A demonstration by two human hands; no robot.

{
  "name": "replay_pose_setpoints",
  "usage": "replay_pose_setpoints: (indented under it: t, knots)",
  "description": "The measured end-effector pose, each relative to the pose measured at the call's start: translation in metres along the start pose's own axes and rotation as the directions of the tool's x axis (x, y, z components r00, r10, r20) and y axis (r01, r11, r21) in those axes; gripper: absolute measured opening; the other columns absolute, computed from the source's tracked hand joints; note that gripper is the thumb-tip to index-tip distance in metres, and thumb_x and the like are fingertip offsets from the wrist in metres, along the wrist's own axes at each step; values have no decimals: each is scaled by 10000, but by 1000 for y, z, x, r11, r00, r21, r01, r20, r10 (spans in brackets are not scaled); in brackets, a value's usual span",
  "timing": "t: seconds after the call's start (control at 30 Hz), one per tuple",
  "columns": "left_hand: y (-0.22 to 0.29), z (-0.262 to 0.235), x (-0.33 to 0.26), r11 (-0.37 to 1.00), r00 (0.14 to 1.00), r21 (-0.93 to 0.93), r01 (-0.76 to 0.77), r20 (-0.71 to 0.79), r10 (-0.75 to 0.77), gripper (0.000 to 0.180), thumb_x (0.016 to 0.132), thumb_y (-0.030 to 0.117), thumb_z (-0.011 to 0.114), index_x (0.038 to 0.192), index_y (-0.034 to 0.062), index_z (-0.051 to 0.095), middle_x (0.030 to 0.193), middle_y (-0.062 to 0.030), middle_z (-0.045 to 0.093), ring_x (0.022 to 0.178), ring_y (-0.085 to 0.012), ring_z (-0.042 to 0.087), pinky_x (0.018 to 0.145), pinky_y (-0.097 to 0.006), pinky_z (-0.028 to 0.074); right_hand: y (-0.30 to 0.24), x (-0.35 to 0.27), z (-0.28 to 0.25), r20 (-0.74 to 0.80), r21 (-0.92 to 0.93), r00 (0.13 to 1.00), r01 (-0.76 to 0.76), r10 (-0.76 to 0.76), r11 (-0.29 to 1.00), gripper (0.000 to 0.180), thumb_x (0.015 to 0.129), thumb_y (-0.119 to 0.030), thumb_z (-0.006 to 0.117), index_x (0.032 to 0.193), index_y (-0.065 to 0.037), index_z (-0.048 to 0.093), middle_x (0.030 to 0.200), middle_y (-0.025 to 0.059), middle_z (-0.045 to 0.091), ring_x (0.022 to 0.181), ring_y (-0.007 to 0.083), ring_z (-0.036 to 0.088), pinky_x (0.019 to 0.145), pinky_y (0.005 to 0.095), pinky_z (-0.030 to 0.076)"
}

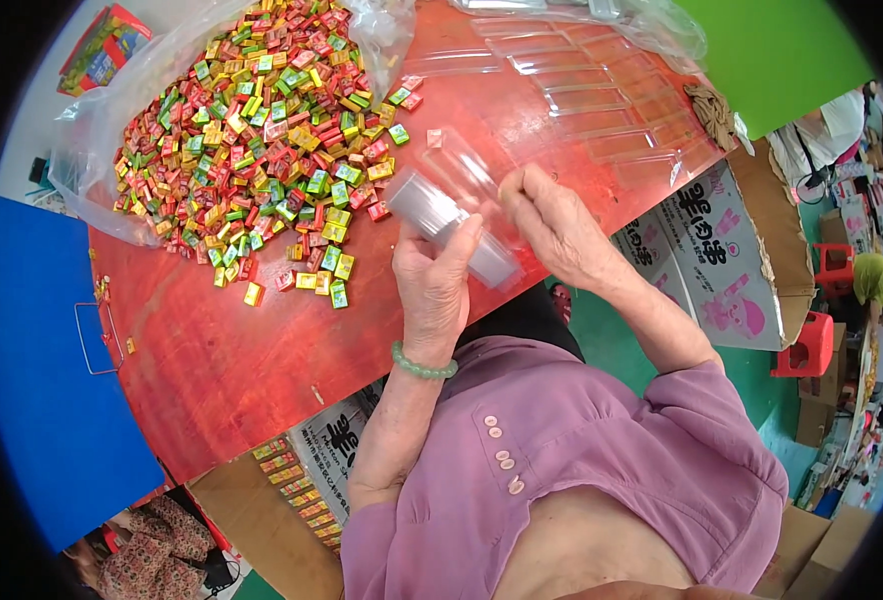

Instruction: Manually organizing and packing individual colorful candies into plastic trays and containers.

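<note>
My left hand (432, 280) grips a stack of clear plastic containers (447, 228) held tilted above the red table (222, 350). My right hand (552, 225) pinches a single clear container (462, 170) at the top of that stack, fingers closed on its edge. A jade-green bead bracelet (424, 366) sits on my left wrist. A large heap of small wrapped candies (262, 130) in red, green, yellow and orange lies on a clear plastic sheet to the left of my hands. A few loose candies (327, 275) lie nearest my left hand.
Rows of clear plastic trays (602, 90) lie at the table's far right. Printed cardboard boxes (722, 250) stand to the right and below the table (312, 470). A blue surface (42, 380) borders the left. Red stools (812, 350) stand on the green floor.
</note>
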State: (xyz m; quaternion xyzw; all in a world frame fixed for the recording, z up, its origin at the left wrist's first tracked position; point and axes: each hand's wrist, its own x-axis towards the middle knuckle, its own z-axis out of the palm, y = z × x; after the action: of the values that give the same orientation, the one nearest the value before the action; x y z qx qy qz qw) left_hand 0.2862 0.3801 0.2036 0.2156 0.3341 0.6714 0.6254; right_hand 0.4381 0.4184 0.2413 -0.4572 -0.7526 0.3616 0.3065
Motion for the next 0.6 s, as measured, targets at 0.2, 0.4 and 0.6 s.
replay_pose_setpoints:
  t: [0.2, 0.4, 0.6]
  knots:
    - [10, -12, 0, 996, 997, -82, 26, -67, -32, 437, 842, -14, 658, 1234, 12, 468, 1076, -101, 597, 1005, -168, 599, 970, -357, 484, 34, 68, -6, -298, -616, 889, 101, -349, 781, 69, 877, -60, 520, 927, -17, 497, 871, 167, 591, 772, 355, 588, 663, 421, 467]
    - [16, -22, 0, 993, 997, -110, 40, -56, -46, 483, 845, 7, 666, 1268, 38, 437, 1129, -107, 570, 1055, -213, 594, 998, -393, 462, 59, 107, 15, -79, -811, 903, 188, -423, 554, 94, 810, -69, 524, 885, -31, 481, 828, 160, 574, 753, 360, 595, 667, 471, 480]
    - [22, -30, 3, 987, 994, -145, 63, -79, -75, 474, 841, 4, 668, 1257, 36, 444, 1136, -112, 577, 1082, -233, 594, 1006, -394, 449, 55, 117, 34, -86, -794, 953, 111, -292, 598, 80, 823, -68, 498, 891, -27, 487, 841, 174, 595, 748, 380, 601, 672, 473, 478]
